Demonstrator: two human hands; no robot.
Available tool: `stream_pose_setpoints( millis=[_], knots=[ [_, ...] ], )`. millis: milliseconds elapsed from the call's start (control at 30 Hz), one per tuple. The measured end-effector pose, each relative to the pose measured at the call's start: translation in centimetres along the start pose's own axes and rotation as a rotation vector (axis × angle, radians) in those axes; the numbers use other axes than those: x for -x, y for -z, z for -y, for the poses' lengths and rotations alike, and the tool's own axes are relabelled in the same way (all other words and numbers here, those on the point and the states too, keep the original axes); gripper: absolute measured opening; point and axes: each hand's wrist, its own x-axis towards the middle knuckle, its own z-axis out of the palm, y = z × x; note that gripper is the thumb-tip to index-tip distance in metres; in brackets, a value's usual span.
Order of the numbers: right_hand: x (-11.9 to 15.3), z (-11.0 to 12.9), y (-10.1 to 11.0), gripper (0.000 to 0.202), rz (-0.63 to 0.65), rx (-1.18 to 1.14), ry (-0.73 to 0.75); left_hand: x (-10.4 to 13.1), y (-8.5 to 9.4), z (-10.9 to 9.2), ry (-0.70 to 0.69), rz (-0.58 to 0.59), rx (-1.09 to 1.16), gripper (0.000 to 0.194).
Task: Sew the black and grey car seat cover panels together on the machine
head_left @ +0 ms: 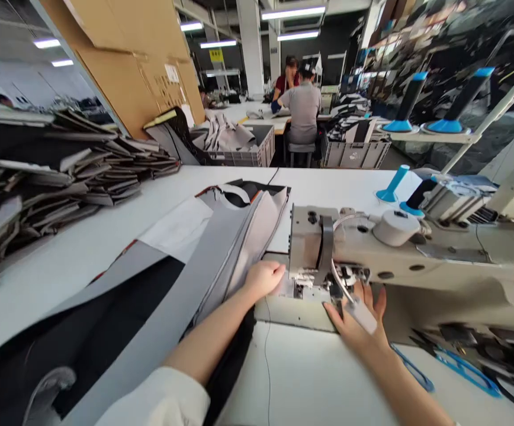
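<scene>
My left hand (264,279) is closed, its fingers curled beside the sewing machine's needle area; what they hold, if anything, is hidden. Along its left side lies a long grey and black fabric piece (215,254), which passes under my left forearm. My right hand (363,316) rests on the right of the machine bed (299,313), fingers spread and partly behind a small white lamp head (363,315) on a bendy metal neck. The sewing machine (312,236) stands over the bed between both hands. A dark thread (266,349) hangs down the table front near my left hand.
Stacks of cut fabric pieces (83,171) fill the table's left side. Blue-handled scissors (468,370) lie at the right, below the machine arm. Thread cones (410,100) stand behind it. Beyond the table are grey crates (357,152) and two people at another table (279,124).
</scene>
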Motion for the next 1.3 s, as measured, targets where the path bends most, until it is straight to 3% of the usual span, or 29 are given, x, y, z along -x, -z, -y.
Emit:
stream_pose_setpoints(
  millis=[100, 200, 233, 367, 433, 467, 533, 600, 667, 733, 767, 833, 933, 1033, 1133, 1200, 1300],
  knots=[
    [0.2, 0.0, 1.8, 0.030, -0.069, -0.082, 0.078, 1.1, 0.5, -1.1, -0.022, 0.040, 0.012, 0.043],
    [0.4, -0.1, 2.6, 0.023, -0.074, -0.215, 0.192, 5.9, 0.9, -3.6, -0.113, 0.139, 0.023, 0.039],
    [0.5, -0.1, 2.7, 0.023, -0.055, -0.264, 0.221, 8.3, 1.0, -4.8, -0.196, 0.220, 0.040, 0.036],
    [0.5, 0.2, 2.9, 0.024, 0.057, -0.440, 0.367, 17.9, 2.1, -9.6, -0.837, 0.832, 0.094, 0.028],
    [0.5, 0.4, 2.9, 0.026, 0.078, -0.472, 0.471, 20.2, 3.4, -10.7, -0.947, 0.934, 0.046, 0.018],
    [0.6, 0.5, 3.0, 0.027, 0.078, -0.475, 0.518, 20.4, 4.3, -10.7, -0.925, 0.927, 0.040, 0.013],
    [0.8, 0.6, 3.1, 0.029, 0.074, -0.484, 0.603, 19.3, 6.4, -9.2, -0.746, 0.820, 0.052, 0.019],
    [1.0, 0.7, 3.4, 0.030, 0.072, -0.517, 0.677, 17.4, 8.5, -5.9, -0.471, 0.600, -0.022, 0.033],
    [1.2, 1.1, 3.9, 0.031, 0.078, -0.557, 0.752, 15.7, 10.0, -1.7, -0.236, 0.293, -0.276, 0.047],
    [1.1, 2.0, 4.7, 0.035, 0.099, -0.591, 0.827, 14.5, 10.6, 2.3, -0.130, 0.088, -0.536, 0.064],
    [0.9, 2.7, 5.0, 0.037, 0.112, -0.603, 0.857, 14.1, 10.6, 3.9, -0.139, 0.069, -0.613, 0.069],
    [0.1, 4.3, 5.7, 0.040, 0.125, -0.612, 0.893, 13.4, 10.6, 5.9, -0.235, 0.142, -0.676, 0.064],
    [-2.0, 7.3, 5.8, 0.042, 0.097, -0.565, 0.897, 11.5, 10.8, 6.3, -0.492, 0.216, -0.666, 0.039],
    [-4.4, 10.4, 4.7, 0.044, 0.108, -0.469, 0.866, 8.5, 11.5, 6.4, -0.818, 0.049, -0.702, 0.034],
    [-6.0, 13.0, 3.2, 0.045, 0.200, -0.405, 0.776, 5.4, 11.8, 8.3, -1.066, -0.127, -0.775, 0.029],
    [-6.5, 14.3, 2.4, 0.049, 0.260, -0.377, 0.732, 3.9, 11.1, 10.4, -1.147, -0.198, -0.771, 0.028],
    [-6.5, 15.8, 1.9, 0.047, 0.293, -0.323, 0.725, 2.7, 8.5, 13.3, -1.142, -0.270, -0.689, 0.029]
  ],
)
